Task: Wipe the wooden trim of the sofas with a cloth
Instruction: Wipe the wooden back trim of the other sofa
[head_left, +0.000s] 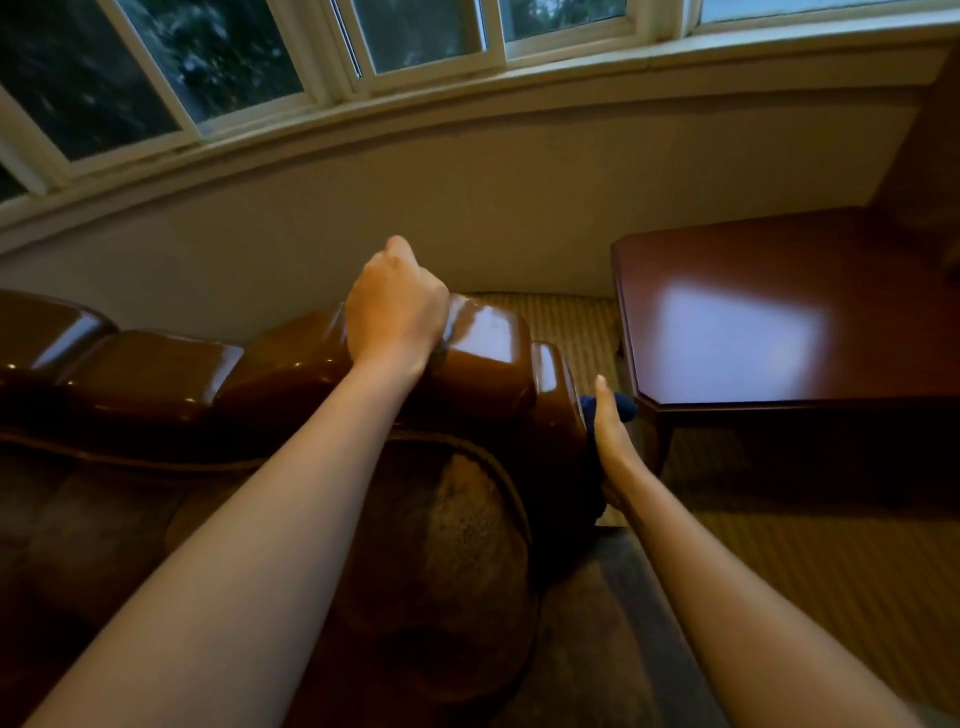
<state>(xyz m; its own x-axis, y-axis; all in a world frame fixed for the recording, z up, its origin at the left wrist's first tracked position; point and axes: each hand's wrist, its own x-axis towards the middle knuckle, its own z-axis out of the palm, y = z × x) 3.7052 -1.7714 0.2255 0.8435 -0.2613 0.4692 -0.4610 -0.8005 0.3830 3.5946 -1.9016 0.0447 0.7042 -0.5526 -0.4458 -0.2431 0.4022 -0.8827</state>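
Note:
The sofa's glossy brown wooden trim runs along the top of its back, ending in a rounded corner at the right. My left hand grips the top of that trim, fingers curled over its far side. My right hand lies flat against the outer right side of the sofa's corner, fingers straight, pressing a dark blue cloth onto the surface. Only a small bit of the cloth shows past the fingers. The brown upholstered sofa back lies below my left forearm.
A dark red wooden side table stands close to the right of the sofa, leaving a narrow gap where my right hand is. Striped beige carpet covers the floor. A wall and a row of windows lie behind the sofa.

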